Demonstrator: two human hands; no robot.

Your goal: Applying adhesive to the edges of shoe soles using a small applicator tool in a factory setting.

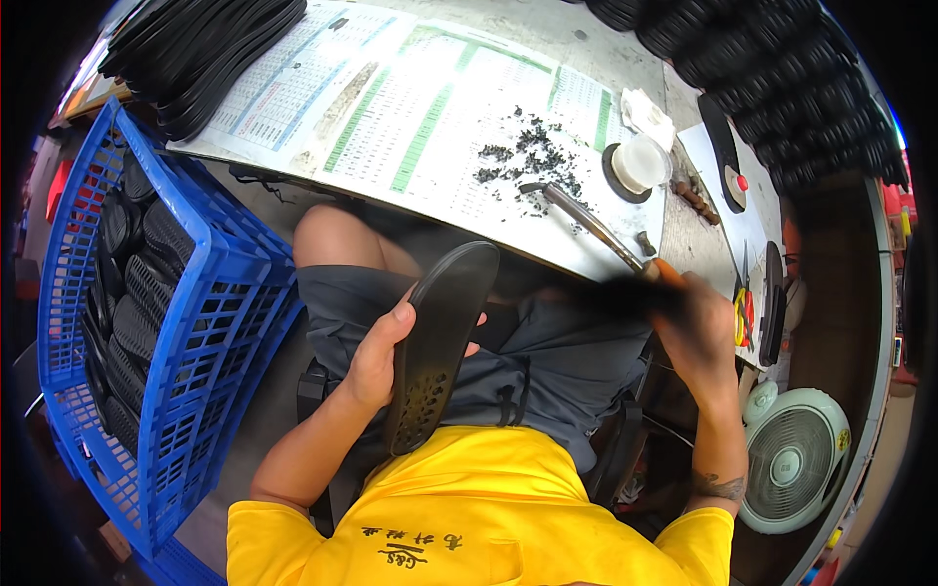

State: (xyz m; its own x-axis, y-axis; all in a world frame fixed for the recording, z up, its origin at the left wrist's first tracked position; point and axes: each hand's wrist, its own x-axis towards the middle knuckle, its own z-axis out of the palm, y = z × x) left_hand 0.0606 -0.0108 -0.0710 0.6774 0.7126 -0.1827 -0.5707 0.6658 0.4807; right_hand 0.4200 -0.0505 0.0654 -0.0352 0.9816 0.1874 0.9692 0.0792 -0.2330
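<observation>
My left hand (379,354) grips a long black shoe sole (438,337) round its middle. The sole stands nearly upright over my lap, its near end dotted with small holes. My right hand (696,327) is at the table's front edge, closed round something dark (625,298) that motion smears too much to name. Right beside these fingers, a metal tool (586,220) with a bent tip and an orange end reaches over the tabletop. Its bent tip is close to scattered black crumbs (532,156).
A blue plastic crate (186,322) full of black soles stands at my left. Stacked soles (200,59) rest on the table's far left, more (762,78) at far right. Scissors (745,308) and a round white container (640,161) lie rightward. A pale green fan (793,459) stands below.
</observation>
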